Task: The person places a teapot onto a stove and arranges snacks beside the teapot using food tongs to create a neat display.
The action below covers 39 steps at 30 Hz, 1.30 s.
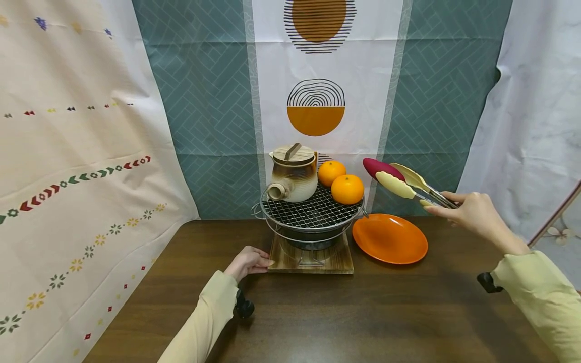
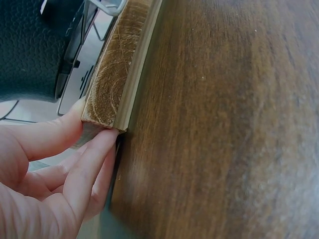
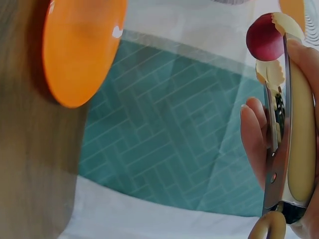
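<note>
My right hand (image 1: 474, 214) holds metal tongs (image 1: 433, 194) with cream-coloured tips, raised to the right. Between those tips is a smooth, dark red, elongated thing like a sweet potato (image 1: 381, 167); its round end shows in the right wrist view. With thumb above and fingers below, my left hand (image 1: 247, 262) pinches the near left corner of a square wooden board (image 2: 112, 84). On that board stands a round dark stove (image 1: 313, 243) topped by a wire grill (image 1: 317, 214). A ceramic teapot (image 1: 295, 184) with a wooden lid and two oranges (image 1: 347, 189) sit on the grill.
An orange plate (image 1: 390, 239) lies on the brown wooden table (image 1: 363, 317), right of the stove and below the tongs. A patterned green and white cloth (image 1: 204, 101) hangs close behind the stove. Another curtain (image 1: 81, 201) borders the table's left side.
</note>
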Tool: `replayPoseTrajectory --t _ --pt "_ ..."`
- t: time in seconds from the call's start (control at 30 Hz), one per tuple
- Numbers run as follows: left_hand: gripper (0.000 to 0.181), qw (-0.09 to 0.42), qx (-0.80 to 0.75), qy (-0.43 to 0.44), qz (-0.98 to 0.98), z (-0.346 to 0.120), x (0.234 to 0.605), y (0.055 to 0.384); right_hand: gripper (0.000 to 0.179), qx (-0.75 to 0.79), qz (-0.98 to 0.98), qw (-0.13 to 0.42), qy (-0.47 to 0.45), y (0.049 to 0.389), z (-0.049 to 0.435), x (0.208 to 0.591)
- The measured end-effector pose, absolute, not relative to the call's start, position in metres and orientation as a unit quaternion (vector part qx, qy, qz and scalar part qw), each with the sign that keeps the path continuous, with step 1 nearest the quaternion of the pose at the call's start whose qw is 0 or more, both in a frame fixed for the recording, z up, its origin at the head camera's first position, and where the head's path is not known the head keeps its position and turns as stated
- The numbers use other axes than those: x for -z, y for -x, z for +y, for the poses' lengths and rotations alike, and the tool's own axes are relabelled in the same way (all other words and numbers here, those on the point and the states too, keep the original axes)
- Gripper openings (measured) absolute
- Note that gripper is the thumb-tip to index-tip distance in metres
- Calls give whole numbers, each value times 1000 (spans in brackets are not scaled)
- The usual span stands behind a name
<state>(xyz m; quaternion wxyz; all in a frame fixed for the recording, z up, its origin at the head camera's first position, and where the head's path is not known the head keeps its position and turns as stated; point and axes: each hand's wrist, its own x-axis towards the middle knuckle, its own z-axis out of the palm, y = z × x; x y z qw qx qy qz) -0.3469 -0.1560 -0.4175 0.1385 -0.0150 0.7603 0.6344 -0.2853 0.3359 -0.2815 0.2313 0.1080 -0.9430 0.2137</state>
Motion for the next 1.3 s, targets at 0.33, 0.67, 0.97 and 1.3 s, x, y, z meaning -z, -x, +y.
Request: replayPoseTrajectory --t 0.33,0.67,0.97,1.3 --pt "27 137 -637 14 759 -157 418 346 59 -254 -930 235 -122 279 315 261" --pt "26 137 -628 15 766 -156 418 346 58 -262 -928 237 -122 272 306 251" --pt "28 136 -629 13 765 -156 417 346 58 -258 -921 254 -142 269 295 245" --pt "29 141 -630 16 764 -156 417 346 49 -247 -905 280 -202 264 283 244"
